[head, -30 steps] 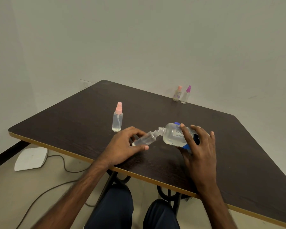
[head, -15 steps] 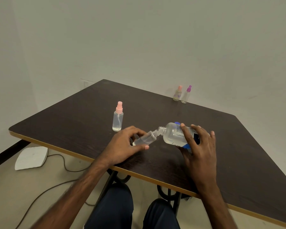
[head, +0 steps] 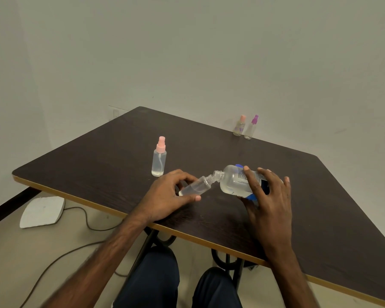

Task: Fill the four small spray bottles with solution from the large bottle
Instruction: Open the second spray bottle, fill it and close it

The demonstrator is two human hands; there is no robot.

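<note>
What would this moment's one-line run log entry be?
phase: pouring | left hand: holds tilted uncapped small bottle | right hand: tips large bottle, mouths meeting | near pink-capped bottle: upright

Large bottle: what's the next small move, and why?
Probably tip the large bottle in the right hand slightly further: its open neck meets the mouth of the uncapped small bottle tilted in the left hand, and that bottle seems filled only at its lower end.

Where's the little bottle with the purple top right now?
In the head view, the purple-topped bottle stands upright at the table's far edge by the wall, just right of a pink-topped bottle.
</note>
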